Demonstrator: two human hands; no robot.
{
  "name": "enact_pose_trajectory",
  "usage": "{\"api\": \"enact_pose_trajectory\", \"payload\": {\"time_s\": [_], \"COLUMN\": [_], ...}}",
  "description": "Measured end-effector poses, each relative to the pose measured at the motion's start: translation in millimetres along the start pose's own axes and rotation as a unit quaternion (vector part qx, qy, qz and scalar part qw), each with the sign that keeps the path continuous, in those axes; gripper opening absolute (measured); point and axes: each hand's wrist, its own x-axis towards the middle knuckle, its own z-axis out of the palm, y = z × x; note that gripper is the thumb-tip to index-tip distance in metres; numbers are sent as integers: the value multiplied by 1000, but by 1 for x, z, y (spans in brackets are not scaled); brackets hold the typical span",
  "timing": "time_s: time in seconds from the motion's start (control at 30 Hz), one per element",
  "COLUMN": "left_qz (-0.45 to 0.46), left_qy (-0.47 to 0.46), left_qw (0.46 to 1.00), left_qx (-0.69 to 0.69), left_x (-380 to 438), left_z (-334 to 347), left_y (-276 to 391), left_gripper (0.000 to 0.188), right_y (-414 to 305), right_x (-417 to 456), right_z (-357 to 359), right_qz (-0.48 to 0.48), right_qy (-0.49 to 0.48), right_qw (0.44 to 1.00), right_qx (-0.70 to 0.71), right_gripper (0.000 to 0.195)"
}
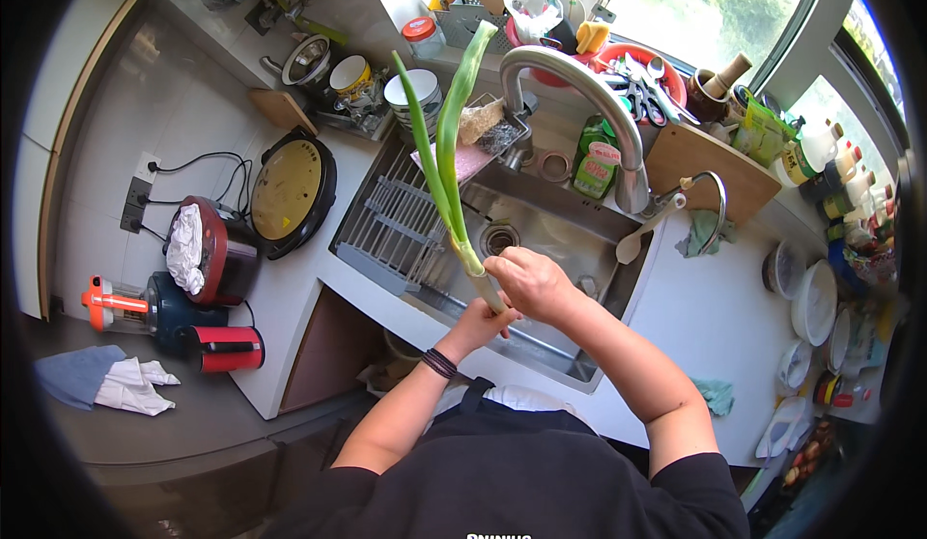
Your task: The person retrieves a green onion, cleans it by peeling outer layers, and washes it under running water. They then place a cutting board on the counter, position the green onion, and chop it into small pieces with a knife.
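A long leek-like green onion (450, 169) stands tilted over the stainless steel sink (554, 231), its green leaves pointing towards the window. My left hand (474, 332), with dark bands at the wrist, is closed round the pale lower end of the stalk. Just above it, my right hand (532, 285) has its fingers curled and pinched against the side of the stalk, where the leaf sheath begins. What lies between those fingertips is hidden. Behind the leaves a roll-up drying rack (395, 224) covers the sink's left part. The drain (500, 238) shows beyond my right hand.
A tall faucet (572, 61) arches over the sink's back edge, beside a green detergent bottle (597, 155). A white spoon (644, 235) leans in the right corner. Stacked bowls (413, 93) and a round electric griddle (290, 191) stand left; several covered bowls (812, 301) line the right.
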Motion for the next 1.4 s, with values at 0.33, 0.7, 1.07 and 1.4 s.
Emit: {"api": "enact_pose_trajectory", "payload": {"time_s": [0.33,0.7,1.07,1.4], "left_qz": [42,93,95,216], "left_qy": [77,49,139,231], "left_qw": [994,985,979,938], "left_qx": [-63,-135,-111,-143], "left_x": [10,5,-9,-60], "left_z": [-9,-23,-90,-174], "left_y": [21,19,30,94], "left_gripper": [10,14,13,11], "right_y": [12,24,37,89], "right_x": [-50,-80,-179,-226], "right_z": [-6,-22,-6,62], "right_qz": [72,472,369,443], "right_qy": [-128,206,-186,-558], "right_qw": [985,727,909,673], "right_qx": [-92,454,-50,-198], "right_gripper": [13,16,16,31]}}
